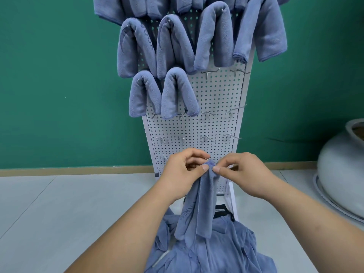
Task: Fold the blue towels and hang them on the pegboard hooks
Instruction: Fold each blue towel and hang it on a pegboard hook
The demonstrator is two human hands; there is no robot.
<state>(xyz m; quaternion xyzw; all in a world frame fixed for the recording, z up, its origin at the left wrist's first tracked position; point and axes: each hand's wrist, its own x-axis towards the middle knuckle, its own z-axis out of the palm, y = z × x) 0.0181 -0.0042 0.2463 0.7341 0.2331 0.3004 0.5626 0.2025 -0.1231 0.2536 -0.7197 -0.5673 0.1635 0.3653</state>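
Bright, even, diffuse light with no glare; only faint soft shadows lie under the blue microfibre towels hanging on the white perforated pegboard (214, 99). Wide-angle distortion splays that pegboard outward toward its top; detail is slightly soft throughout.

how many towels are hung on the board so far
6 clear: four towels in one row, two more below left. Others at the top edge are cut off, uncountable.

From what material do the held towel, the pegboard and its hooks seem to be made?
Towel: probably soft microfibre cloth, matte and fuzzy; it drapes in limp folds. Pegboard: white painted metal or plastic sheet, smooth, with regular punched holes; which one is unclear. Hooks: thin bare metal wire, grey, slightly shiny.
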